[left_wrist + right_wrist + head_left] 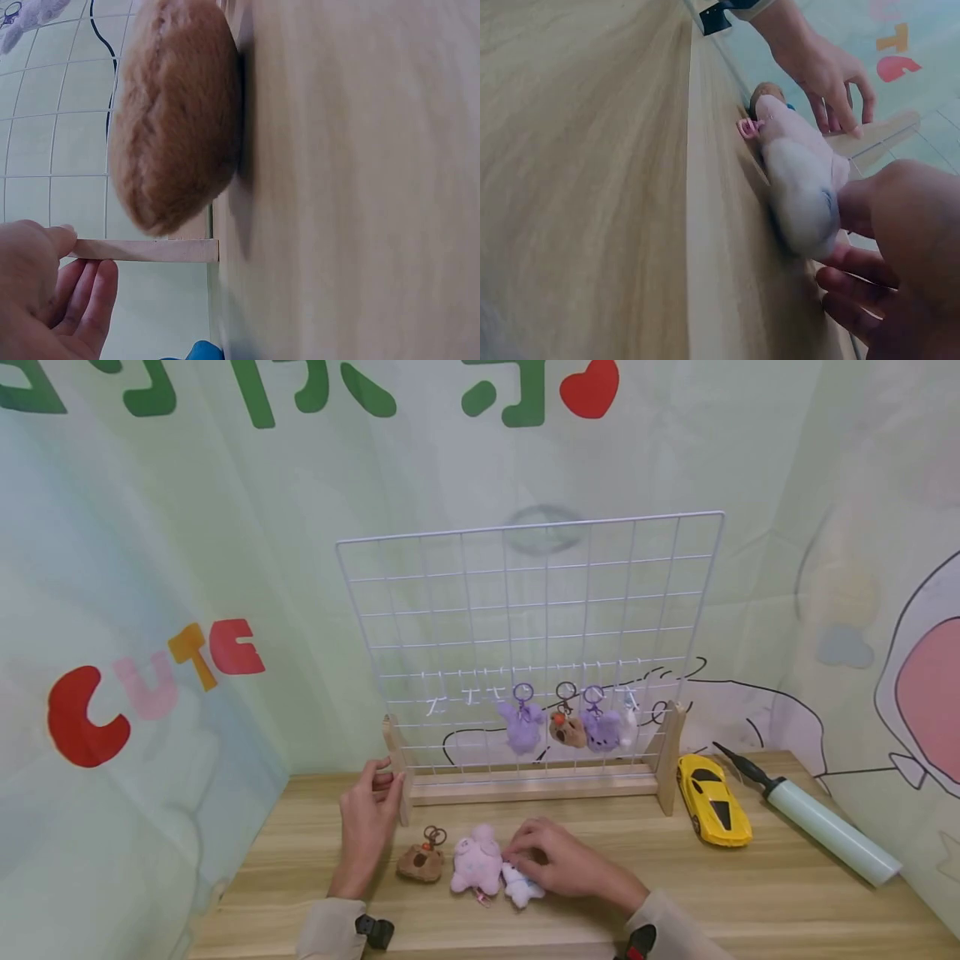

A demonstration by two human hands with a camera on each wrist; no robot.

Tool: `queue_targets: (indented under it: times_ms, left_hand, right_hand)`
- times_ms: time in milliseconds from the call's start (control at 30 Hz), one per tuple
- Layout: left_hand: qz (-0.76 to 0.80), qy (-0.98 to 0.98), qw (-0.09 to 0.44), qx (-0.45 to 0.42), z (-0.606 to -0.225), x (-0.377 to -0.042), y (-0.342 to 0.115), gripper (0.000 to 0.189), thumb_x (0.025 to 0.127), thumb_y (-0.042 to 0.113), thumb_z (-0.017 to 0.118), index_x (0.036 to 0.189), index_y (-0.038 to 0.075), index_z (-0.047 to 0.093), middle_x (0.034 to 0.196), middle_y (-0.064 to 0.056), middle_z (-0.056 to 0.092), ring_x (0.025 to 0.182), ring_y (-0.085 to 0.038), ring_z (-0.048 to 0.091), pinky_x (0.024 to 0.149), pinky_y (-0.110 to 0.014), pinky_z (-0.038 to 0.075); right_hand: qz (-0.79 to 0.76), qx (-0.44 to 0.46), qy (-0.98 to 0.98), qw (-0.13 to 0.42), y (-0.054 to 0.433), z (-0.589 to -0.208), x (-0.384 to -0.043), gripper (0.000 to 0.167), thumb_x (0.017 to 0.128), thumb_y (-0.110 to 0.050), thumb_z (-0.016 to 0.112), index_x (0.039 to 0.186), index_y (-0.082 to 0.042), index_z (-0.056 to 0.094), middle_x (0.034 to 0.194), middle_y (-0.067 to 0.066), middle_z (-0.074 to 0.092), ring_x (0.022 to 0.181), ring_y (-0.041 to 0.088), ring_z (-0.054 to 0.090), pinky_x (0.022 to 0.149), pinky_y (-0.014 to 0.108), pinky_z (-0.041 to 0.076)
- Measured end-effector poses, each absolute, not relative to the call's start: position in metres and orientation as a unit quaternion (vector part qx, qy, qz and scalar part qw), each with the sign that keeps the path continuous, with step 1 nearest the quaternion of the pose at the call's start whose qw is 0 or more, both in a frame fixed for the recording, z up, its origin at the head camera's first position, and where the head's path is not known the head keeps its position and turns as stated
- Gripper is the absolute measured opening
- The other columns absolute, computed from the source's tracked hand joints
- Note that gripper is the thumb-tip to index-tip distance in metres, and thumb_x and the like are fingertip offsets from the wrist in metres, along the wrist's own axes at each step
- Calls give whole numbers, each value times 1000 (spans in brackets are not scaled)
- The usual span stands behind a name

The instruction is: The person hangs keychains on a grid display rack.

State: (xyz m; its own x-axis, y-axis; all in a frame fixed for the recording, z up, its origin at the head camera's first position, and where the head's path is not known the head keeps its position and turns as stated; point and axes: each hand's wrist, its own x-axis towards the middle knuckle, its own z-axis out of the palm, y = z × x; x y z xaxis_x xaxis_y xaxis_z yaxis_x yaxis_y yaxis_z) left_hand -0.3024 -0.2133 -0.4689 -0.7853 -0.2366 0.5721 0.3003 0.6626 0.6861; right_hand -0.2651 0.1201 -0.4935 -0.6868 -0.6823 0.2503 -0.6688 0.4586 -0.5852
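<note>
My left hand (367, 810) pinches the left wooden upright (150, 250) of a white wire grid rack (547, 610), thumb on one side and fingers on the other. With the thumb and fingertips, my right hand (562, 858) pinches a small white plush toy (521, 887) low over the table. Touching that toy on its left is a pink plush keychain (477, 862), its pink clasp (747, 128) toward me. A brown plush keychain (421, 862) with a dark ring lies between the pink one and my left hand; it looms large in the left wrist view.
On the grid's hooks hang purple plush keychains (522, 729), a brown one (567, 730) and a white one (628, 727). Several bare white hooks (471, 695) sit to their left. Right of the rack stand a yellow toy car (714, 802) and a pale hand pump (832, 831).
</note>
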Motion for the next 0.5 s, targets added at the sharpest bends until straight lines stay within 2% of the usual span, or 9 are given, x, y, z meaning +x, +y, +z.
queue_targets:
  times_ms: [133, 233, 333, 500]
  left_hand:
    - [-413, -851, 324, -18, -469, -302, -214, 26, 99, 9, 80, 123, 0, 72, 105, -25, 81, 94, -40, 82, 81, -49, 70]
    - [-411, -852, 324, -17, -469, -301, -213, 26, 99, 9, 80, 123, 0, 72, 106, -25, 81, 95, -40, 82, 81, -49, 70]
    - [-409, -852, 327, -15, -469, -301, -213, 26, 100, 10, 80, 123, 1, 72, 106, -24, 82, 95, -39, 82, 81, -49, 70]
    - [-404, -853, 330, -14, -469, -302, -213, 27, 99, 11, 80, 123, 1, 72, 105, -24, 82, 94, -38, 82, 80, -49, 70]
  right_hand:
    - [-330, -402, 854, 12, 124, -493, -264, 28, 106, -6, 64, 121, -20, 82, 115, -7, 70, 113, 7, 59, 99, 28, 55]
    - [-323, -406, 854, 12, 128, -491, -265, 33, 102, -1, 65, 121, -21, 83, 115, -6, 69, 111, 7, 56, 96, 27, 53]
    - [-321, -403, 857, 19, 132, -489, -266, 29, 103, -5, 69, 119, -25, 83, 114, -7, 68, 109, 8, 55, 92, 25, 50]
    - [-316, -384, 867, 28, 137, -488, -269, 17, 101, -16, 77, 112, -28, 82, 114, -8, 65, 111, 11, 54, 93, 26, 47]
